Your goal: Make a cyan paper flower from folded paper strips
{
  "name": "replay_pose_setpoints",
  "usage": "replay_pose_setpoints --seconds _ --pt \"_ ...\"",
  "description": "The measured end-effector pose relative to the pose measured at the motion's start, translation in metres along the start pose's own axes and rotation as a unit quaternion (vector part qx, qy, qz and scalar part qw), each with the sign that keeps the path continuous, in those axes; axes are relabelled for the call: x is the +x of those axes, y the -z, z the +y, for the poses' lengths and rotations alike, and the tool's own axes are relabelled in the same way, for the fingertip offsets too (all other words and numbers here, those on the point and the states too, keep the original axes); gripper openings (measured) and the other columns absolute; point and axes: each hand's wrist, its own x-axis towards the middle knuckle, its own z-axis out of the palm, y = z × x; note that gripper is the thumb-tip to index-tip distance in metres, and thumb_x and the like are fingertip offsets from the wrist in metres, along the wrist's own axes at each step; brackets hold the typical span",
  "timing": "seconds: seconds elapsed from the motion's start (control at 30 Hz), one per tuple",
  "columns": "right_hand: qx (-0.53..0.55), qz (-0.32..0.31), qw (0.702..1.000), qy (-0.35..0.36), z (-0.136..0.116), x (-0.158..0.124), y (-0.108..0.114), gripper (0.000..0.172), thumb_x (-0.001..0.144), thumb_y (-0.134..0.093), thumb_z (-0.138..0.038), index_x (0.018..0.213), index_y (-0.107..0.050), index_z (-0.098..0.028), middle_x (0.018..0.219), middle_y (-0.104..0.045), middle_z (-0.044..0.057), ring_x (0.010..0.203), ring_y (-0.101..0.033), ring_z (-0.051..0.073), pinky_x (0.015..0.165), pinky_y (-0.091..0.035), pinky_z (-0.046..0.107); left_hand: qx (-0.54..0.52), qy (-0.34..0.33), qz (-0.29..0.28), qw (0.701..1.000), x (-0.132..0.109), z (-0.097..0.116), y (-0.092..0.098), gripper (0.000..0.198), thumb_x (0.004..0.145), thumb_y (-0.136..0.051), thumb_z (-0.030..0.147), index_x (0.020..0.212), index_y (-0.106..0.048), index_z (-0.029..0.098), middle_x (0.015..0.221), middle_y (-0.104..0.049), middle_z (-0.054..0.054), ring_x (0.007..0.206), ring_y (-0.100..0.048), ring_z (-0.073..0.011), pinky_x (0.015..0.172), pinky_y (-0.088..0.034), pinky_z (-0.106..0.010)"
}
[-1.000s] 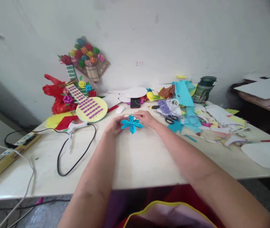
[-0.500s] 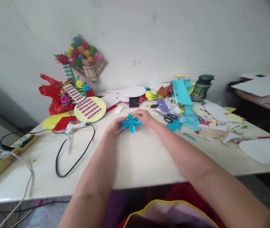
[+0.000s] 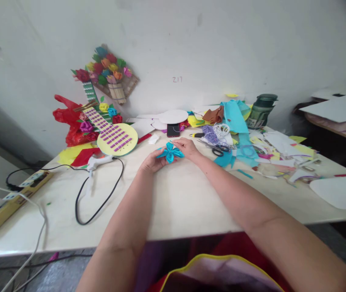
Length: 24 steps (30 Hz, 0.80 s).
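A blue paper flower [image 3: 170, 153] with several petals is held above the middle of the table. My left hand [image 3: 153, 161] is closed on it from the left and underneath, with some fingers hidden behind the petals. My right hand [image 3: 186, 147] pinches a petal at the upper right of the flower. Beyond the hands lie a dark phone [image 3: 173, 129] and a small white paper scrap [image 3: 153, 140].
To the left are a white glue gun [image 3: 97, 161] with a looped black cord, a yellow paper guitar [image 3: 123, 140] and a power strip [image 3: 28, 184]. Scissors [image 3: 218, 151], purple yarn [image 3: 211, 136], paper scraps [image 3: 278, 144] and a green bottle [image 3: 261, 111] stand or lie to the right.
The flower has tilted in my hands, so its petals look flatter and face a different way. Both hands keep hold of it. The whole view has shifted slightly.
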Motion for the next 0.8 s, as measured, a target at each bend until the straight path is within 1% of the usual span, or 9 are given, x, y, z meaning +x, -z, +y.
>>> replay_pose_setpoints --seconds 0.13,0.27,0.37,0.43,0.5,0.57,0.7,0.8 --pt "-0.041 -0.004 0.999 -0.004 -0.001 -0.001 -0.001 0.024 0.081 -0.053 -0.031 0.092 -0.071 -0.021 0.090 -0.068 0.006 0.081 -0.061 0.017 0.072 -0.046 0.027 0.037 0.000 0.054 0.998 0.003 0.001 0.003 0.029 0.067 -0.065 0.026 0.091 -0.061 0.009 0.087 -0.066 -0.011 0.080 -0.063 -0.0215 0.081 -0.048 -0.040" --pt "-0.052 -0.025 0.998 0.001 0.003 -0.002 -0.002 0.023 0.080 -0.054 -0.032 0.091 -0.071 -0.023 0.090 -0.069 0.005 0.079 -0.061 0.016 0.070 -0.046 0.026 0.104 0.024 0.067 0.992 0.004 0.005 0.008 0.028 0.062 -0.069 0.018 0.088 -0.061 0.009 0.081 -0.066 -0.009 0.072 -0.063 -0.0180 0.070 -0.050 -0.030" --pt "-0.043 -0.047 0.998 0.001 0.006 -0.002 -0.001 0.022 0.079 -0.054 -0.031 0.091 -0.071 -0.023 0.093 -0.069 0.005 0.083 -0.062 0.017 0.075 -0.047 0.029 0.131 0.027 0.068 0.989 0.002 0.007 0.009 0.029 0.062 -0.071 0.021 0.087 -0.062 0.010 0.079 -0.066 -0.008 0.067 -0.062 -0.0159 0.062 -0.049 -0.025" --pt "-0.033 -0.063 0.997 -0.010 0.006 -0.002 0.000 0.021 0.079 -0.055 -0.030 0.090 -0.071 -0.023 0.094 -0.069 0.004 0.086 -0.062 0.018 0.077 -0.047 0.030 0.140 0.031 0.071 0.987 0.002 0.007 0.007 0.030 0.063 -0.072 0.025 0.086 -0.063 0.010 0.076 -0.066 -0.007 0.064 -0.061 -0.0143 0.058 -0.047 -0.024" --pt "-0.025 -0.081 0.996 -0.023 0.005 -0.002 0.002 0.021 0.078 -0.055 -0.030 0.090 -0.072 -0.023 0.094 -0.070 0.003 0.087 -0.063 0.019 0.077 -0.048 0.030 0.154 0.040 0.082 0.984 0.001 0.008 0.003 0.030 0.062 -0.073 0.027 0.085 -0.064 0.010 0.073 -0.066 -0.007 0.059 -0.060 -0.0127 0.055 -0.046 -0.022" --pt "-0.022 -0.098 0.994 -0.030 0.004 -0.002 0.004 0.022 0.078 -0.055 -0.031 0.090 -0.072 -0.022 0.094 -0.070 0.003 0.086 -0.063 0.020 0.075 -0.048 0.030 0.172 0.054 0.090 0.979 0.001 0.008 -0.001 0.030 0.062 -0.074 0.026 0.085 -0.065 0.009 0.070 -0.066 -0.007 0.056 -0.058 -0.0112 0.051 -0.043 -0.021" --pt "-0.022 -0.121 0.992 -0.034 0.004 -0.001 0.010 0.024 0.077 -0.055 -0.031 0.093 -0.071 -0.022 0.095 -0.070 0.003 0.084 -0.063 0.019 0.074 -0.048 0.029 0.201 0.064 0.085 0.974 0.001 0.009 -0.006 0.030 0.061 -0.074 0.024 0.086 -0.066 0.009 0.065 -0.065 -0.005 0.050 -0.054 -0.0090 0.046 -0.039 -0.020" --pt "-0.017 -0.133 0.990 -0.043 0.005 -0.001 0.013 0.026 0.078 -0.054 -0.033 0.095 -0.070 -0.021 0.087 -0.070 0.003 0.076 -0.062 0.016 0.069 -0.047 0.026 0.213 0.063 0.094 0.970 0.002 0.009 -0.006 0.028 0.060 -0.075 0.024 0.083 -0.066 0.010 0.065 -0.065 -0.005 0.049 -0.054 -0.0092 0.046 -0.039 -0.020"
